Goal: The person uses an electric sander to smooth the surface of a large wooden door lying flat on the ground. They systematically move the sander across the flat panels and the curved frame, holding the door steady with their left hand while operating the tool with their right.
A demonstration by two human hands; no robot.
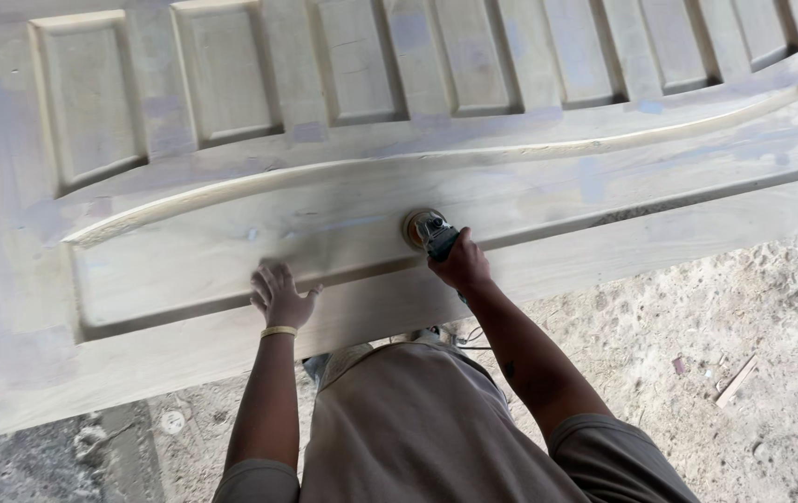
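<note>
A large pale wooden door point(231, 335) with raised panels and a curved moulding lies flat in front of me. My right hand point(460, 265) grips a small angle grinder point(427, 230), its round sanding disc pressed on the long lower panel. My left hand point(279, 294) rests flat with fingers spread on the door's lower panel edge, left of the grinder; a yellowish band sits on that wrist. A cable hangs below the door edge near my body.
Sandy, dusty ground point(697, 326) spreads to the right and below the door. A short wooden offcut point(736, 380) and a small scrap lie on it at right. Grey rough floor point(45, 456) shows at lower left.
</note>
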